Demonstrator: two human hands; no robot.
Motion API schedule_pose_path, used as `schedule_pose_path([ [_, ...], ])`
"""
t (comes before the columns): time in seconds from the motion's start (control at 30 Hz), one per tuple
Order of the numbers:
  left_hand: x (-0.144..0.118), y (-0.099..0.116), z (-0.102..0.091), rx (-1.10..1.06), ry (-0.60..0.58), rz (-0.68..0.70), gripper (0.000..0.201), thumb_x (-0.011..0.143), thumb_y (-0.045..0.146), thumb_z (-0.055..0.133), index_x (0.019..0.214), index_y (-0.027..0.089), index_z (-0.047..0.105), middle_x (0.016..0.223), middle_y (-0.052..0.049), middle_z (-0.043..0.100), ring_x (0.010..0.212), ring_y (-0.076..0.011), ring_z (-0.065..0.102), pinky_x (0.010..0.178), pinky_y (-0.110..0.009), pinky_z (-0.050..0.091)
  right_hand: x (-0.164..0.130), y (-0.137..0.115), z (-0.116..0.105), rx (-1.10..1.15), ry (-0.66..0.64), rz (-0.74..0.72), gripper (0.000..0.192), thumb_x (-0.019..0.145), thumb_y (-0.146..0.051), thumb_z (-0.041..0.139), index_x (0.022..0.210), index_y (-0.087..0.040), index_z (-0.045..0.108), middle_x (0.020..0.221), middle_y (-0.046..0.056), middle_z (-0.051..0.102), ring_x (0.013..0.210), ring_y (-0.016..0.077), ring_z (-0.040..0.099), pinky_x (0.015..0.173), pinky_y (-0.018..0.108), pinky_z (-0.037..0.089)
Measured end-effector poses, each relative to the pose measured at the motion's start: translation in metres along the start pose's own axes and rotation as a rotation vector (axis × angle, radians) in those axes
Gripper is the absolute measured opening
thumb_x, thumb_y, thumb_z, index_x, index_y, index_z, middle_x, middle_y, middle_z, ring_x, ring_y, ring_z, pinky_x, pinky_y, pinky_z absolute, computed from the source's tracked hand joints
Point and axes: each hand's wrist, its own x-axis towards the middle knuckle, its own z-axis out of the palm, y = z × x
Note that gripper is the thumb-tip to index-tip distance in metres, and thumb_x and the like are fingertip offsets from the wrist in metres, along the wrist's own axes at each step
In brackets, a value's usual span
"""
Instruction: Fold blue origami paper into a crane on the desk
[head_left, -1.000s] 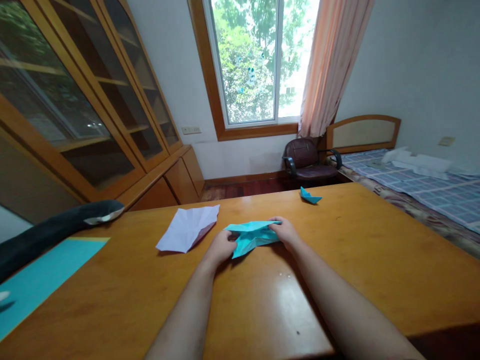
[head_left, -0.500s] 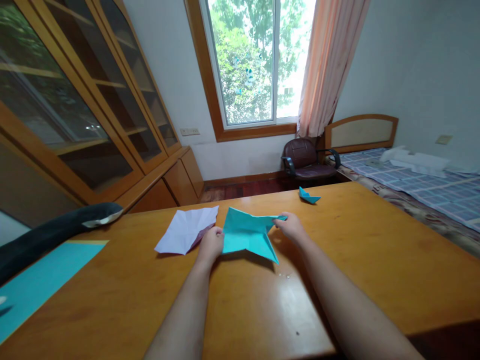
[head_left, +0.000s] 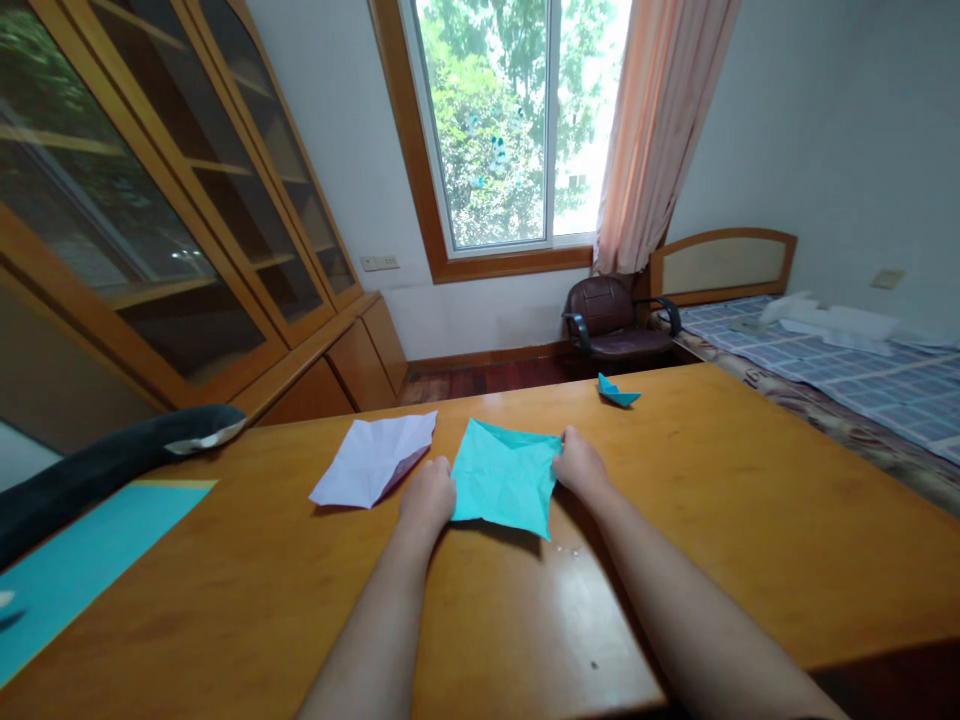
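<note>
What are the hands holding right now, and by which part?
A creased turquoise paper, by opposite sides: the left hand at its left edge, the right hand on its right edge, near the far corner.

Just left of the left hand (head_left: 429,492), creased lilac paper (head_left: 369,455) is blocking passage; open tabletop (head_left: 750,530) is stretching rightward, a blue origami boat (head_left: 619,393) standing near the far edge.

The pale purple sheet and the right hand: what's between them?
In the head view, the turquoise paper lies between the pale purple sheet and the right hand; the left hand, at the turquoise paper's left edge, is between them too.
</note>
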Motion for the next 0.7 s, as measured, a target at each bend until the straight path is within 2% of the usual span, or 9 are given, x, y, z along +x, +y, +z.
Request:
schedule_pose_path([
  [0.1,-0.004,0.005,-0.003,0.063,0.028,0.113,0.026,0.083,0.011,0.042,0.088,0.017,0.067,0.093,-0.012,0.064,0.090,-0.0241,0.060,0.076,-0.032,0.041,-0.008,-0.006,-0.001,-0.153,0.070,-0.066,0.018,0.084,-0.014,0.045,0.100,-0.016,0.053,0.093,0.012,0.062,0.084,0.0229,0.059,0.067,0.029,0.038],
  [0.17,-0.007,0.010,-0.003,0.050,-0.032,0.232,0.030,0.081,0.008,0.043,0.090,0.020,0.069,0.092,-0.010,0.063,0.092,-0.0226,0.059,0.078,-0.030,0.041,-0.012,-0.011,-0.001,-0.236,0.152,-0.132,0.022,0.084,-0.009,0.042,0.100,-0.017,0.055,0.103,0.014,0.059,0.092,0.0231,0.058,0.071,0.029,0.039],
  [0.23,-0.011,0.017,-0.001,0.008,-0.108,0.341,0.031,0.081,0.008,0.044,0.090,0.022,0.070,0.093,-0.009,0.062,0.092,-0.0207,0.058,0.079,-0.028,0.041,-0.016,-0.015,-0.001,-0.287,0.175,-0.217,0.024,0.084,-0.007,0.041,0.099,-0.017,0.057,0.105,0.013,0.059,0.094,0.0226,0.057,0.072,0.029,0.039],
  [0.33,-0.015,0.028,0.004,-0.026,-0.123,0.440,0.032,0.082,0.007,0.041,0.088,0.021,0.069,0.096,-0.008,0.061,0.090,-0.0188,0.057,0.077,-0.027,0.041,-0.020,-0.020,-0.002,-0.323,0.098,-0.349,0.024,0.087,-0.009,0.040,0.091,-0.017,0.063,0.097,0.011,0.063,0.092,0.0227,0.058,0.074,0.030,0.039],
  [0.5,-0.019,0.044,0.013,-0.007,-0.072,0.470,0.032,0.087,0.010,0.036,0.088,0.018,0.067,0.099,-0.011,0.060,0.094,-0.0209,0.055,0.083,-0.031,0.041,-0.029,-0.029,0.003,-0.330,-0.033,-0.490,0.027,0.087,-0.011,0.042,0.083,-0.014,0.068,0.093,0.014,0.066,0.091,0.0242,0.059,0.080,0.032,0.039],
  [0.6,-0.018,0.053,0.022,-0.055,-0.033,0.459,0.033,0.090,0.014,0.034,0.095,0.018,0.066,0.102,-0.012,0.060,0.099,-0.0228,0.054,0.089,-0.034,0.041,-0.036,-0.034,0.012,-0.235,-0.109,-0.597,0.027,0.087,-0.010,0.042,0.087,-0.014,0.068,0.096,0.014,0.066,0.096,0.0230,0.058,0.084,0.030,0.039],
  [0.7,-0.017,0.058,0.031,-0.137,0.002,0.437,0.035,0.092,0.016,0.032,0.104,0.017,0.065,0.109,-0.013,0.061,0.105,-0.0229,0.053,0.095,-0.035,0.039,-0.041,-0.039,0.025,-0.087,-0.138,-0.683,0.026,0.088,-0.013,0.042,0.099,-0.014,0.065,0.102,0.012,0.065,0.101,0.0214,0.056,0.090,0.030,0.039],
])
